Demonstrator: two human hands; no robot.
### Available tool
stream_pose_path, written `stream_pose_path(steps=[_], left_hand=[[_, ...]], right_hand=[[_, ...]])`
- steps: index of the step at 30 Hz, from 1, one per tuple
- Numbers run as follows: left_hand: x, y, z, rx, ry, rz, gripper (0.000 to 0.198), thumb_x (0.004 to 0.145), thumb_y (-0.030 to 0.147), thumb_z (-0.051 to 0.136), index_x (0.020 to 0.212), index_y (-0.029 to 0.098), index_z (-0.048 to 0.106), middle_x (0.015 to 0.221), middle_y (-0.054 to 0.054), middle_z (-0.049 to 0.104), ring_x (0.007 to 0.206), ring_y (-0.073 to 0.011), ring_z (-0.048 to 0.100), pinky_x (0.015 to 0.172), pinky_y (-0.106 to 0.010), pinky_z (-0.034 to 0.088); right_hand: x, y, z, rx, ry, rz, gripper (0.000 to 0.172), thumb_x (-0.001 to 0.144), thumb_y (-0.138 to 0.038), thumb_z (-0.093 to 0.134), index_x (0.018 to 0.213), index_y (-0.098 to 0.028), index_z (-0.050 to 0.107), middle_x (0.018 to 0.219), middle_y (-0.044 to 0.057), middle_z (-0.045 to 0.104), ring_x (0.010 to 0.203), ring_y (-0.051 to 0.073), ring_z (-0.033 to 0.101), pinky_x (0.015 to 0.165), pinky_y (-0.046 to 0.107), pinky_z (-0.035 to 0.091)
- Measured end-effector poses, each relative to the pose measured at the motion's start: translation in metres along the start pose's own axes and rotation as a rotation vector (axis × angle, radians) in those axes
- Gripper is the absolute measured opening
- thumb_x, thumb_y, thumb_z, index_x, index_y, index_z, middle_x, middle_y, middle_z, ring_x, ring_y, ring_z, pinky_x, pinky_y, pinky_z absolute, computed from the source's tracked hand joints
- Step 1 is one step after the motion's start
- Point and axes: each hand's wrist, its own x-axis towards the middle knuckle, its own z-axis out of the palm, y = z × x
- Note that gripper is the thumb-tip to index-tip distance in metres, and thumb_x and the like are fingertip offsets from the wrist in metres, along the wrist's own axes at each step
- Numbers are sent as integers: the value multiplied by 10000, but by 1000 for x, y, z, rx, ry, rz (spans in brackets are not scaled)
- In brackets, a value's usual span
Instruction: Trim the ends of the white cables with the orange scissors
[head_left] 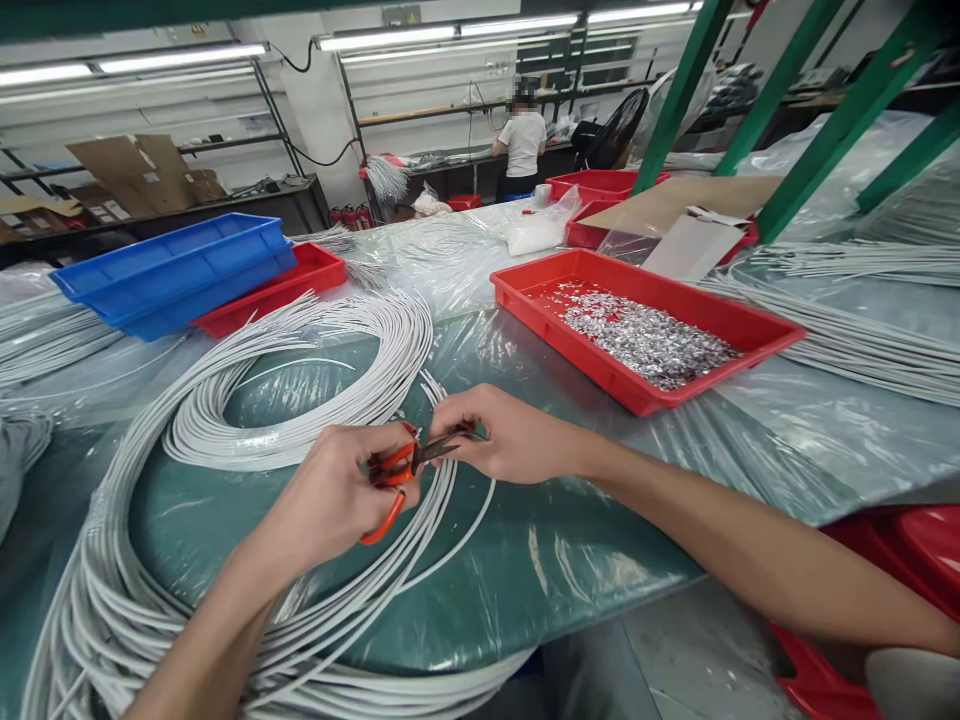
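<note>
A pair of scissors with orange handles (415, 458) is in my left hand (341, 490), whose fingers are wrapped round the handles. The dark blades point right and lie at the fingertips of my right hand (510, 435). That hand is closed in a pinch on a white cable (474, 520), which curves up from the coil below; its end is hidden by the fingers. Beneath both hands a large bundle of white cables (120, 560) loops over the table, and a smaller cable coil (360, 400) lies behind my left hand.
A red tray (637, 395) with many small silvery pieces stands to the right. A blue bin (180, 270) rests on another red tray (315, 270) at back left. Plastic sheeting covers the green table (540, 570). A person (523, 140) stands far back; a red stool (915, 550) is at right.
</note>
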Motion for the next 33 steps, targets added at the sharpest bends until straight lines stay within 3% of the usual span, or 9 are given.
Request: stream_pose_path(steps=[5,8,15,20,25,33], left_hand=[[-3,6,0,-101,39,-10,184,644,67,517,589,176,380,613,59,394,584,-78,305,519,-240,227],[-3,8,-1,-143,39,-7,153,665,93,551,599,168,435,620,58,422,592,-77,325,538,-234,250],[0,8,-3,-208,60,46,135,753,155,577,634,154,512,606,56,441,575,-69,349,542,-206,289],[4,9,-4,-258,83,-30,206,784,167,596,602,155,500,538,66,412,513,-58,325,485,-189,266],[5,4,-6,-336,23,-79,174,776,156,621,618,160,548,542,54,500,511,-67,428,489,-177,320],[6,-6,-6,-446,-32,-44,100,788,170,597,692,180,572,561,59,481,533,-72,415,494,-191,305]], right_hand=[[1,1,-1,36,19,-156,141,912,-175,579,829,-123,680,757,18,613,719,114,509,677,248,386],[1,1,-2,33,39,-224,136,922,-189,584,843,-124,675,776,24,616,737,119,516,710,260,402],[1,-3,-3,37,77,-221,138,926,-173,583,824,-142,671,770,17,622,753,122,525,733,269,418],[1,-1,1,-155,190,-312,145,931,-160,563,811,-152,645,723,9,583,708,132,488,736,298,400],[2,4,7,-345,266,-449,179,959,-173,522,825,-142,636,707,21,565,703,139,454,730,296,389],[1,4,10,-485,349,-497,207,981,-196,487,846,-148,637,726,35,586,714,150,453,693,304,358]])
